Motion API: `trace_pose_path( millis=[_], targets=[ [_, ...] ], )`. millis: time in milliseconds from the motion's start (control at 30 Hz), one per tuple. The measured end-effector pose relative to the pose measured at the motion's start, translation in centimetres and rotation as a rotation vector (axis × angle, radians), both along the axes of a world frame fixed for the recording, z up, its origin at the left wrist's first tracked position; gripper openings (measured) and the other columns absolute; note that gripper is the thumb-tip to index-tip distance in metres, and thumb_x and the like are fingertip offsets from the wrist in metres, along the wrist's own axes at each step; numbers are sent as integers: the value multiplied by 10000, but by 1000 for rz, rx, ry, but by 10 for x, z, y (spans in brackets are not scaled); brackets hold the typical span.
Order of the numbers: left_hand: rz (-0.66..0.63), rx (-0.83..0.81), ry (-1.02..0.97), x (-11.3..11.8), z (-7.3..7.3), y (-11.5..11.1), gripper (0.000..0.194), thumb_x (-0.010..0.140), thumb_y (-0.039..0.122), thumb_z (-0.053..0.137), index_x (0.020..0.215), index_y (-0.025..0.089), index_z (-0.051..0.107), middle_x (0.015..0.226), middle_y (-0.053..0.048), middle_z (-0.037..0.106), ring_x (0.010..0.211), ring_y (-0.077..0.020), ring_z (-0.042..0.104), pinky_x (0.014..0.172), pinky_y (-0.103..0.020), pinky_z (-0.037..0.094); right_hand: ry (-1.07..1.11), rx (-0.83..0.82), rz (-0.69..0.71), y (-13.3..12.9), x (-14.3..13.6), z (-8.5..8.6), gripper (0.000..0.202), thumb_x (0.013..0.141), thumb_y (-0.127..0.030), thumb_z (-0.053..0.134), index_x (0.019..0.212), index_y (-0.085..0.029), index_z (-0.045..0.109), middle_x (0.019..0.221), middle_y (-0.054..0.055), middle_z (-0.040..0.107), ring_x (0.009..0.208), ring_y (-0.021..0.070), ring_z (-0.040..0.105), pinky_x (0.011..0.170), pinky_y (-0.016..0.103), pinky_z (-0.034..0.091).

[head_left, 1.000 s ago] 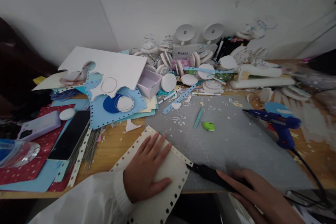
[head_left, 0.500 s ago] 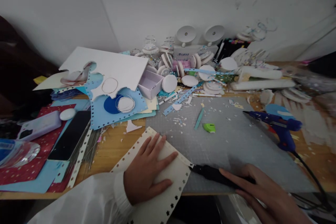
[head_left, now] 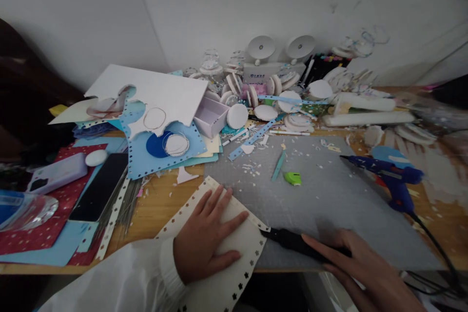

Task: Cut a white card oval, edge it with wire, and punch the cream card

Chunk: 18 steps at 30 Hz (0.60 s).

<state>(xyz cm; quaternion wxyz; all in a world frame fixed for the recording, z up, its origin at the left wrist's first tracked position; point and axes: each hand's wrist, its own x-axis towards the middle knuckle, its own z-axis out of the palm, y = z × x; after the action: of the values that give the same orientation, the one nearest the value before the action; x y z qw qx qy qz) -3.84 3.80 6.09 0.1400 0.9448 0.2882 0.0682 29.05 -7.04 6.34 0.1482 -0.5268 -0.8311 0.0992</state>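
My left hand (head_left: 210, 234), fingers spread, lies flat on a cream sheet of paper (head_left: 204, 290) with small flower-shaped holes along its edges. The sheet hangs over the table's front edge. In my right hand (head_left: 361, 263) is a slim black cutting tool (head_left: 296, 243), whose exact kind I cannot tell. Its narrow tip sits in the sheet's right corner, just below a punched strip along the upper edge. Past the fingers of my left hand, a teal pen-like tool (head_left: 278, 165) and a small green cutter (head_left: 293, 178) lie on the grey cutting mat (head_left: 321, 204).
A blue glue gun (head_left: 389, 175) with a trailing cord lies on the right. White discs (head_left: 237, 116) and a lilac box (head_left: 210, 116) crowd the back. Leftward are a dark phone (head_left: 98, 187), a bottle (head_left: 27, 209) and coloured paper. Paper scraps dot the mat.
The black tool has moved slightly left, its tip further into the sheet's corner, with the strip's end now above it. My left hand stays pressed on the sheet.
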Motion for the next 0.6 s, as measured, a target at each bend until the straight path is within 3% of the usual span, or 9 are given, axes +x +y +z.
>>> trace_pose_path(
  millis=[467, 600],
  targets=[
    [-4, -1, 6, 0, -1, 0, 745, 801, 573, 548, 1441, 324, 259, 1561, -100, 42, 1393, -411, 131, 1079, -586, 200, 19, -15, 3, 8, -5, -3, 444, 924, -312, 438, 1364, -260, 460, 789, 54, 567, 693, 152, 628, 589, 238, 554],
    [6, -9, 11, 0, -2, -1, 757, 798, 567, 554, 1446, 326, 244, 1560, -102, 49, 1396, -406, 128, 1078, -583, 203, 18, -28, 20, 6, -1, 0, 448, 918, -326, 451, 1361, -261, 466, 868, 78, 649, 776, 172, 680, 637, 240, 583]
  ],
)
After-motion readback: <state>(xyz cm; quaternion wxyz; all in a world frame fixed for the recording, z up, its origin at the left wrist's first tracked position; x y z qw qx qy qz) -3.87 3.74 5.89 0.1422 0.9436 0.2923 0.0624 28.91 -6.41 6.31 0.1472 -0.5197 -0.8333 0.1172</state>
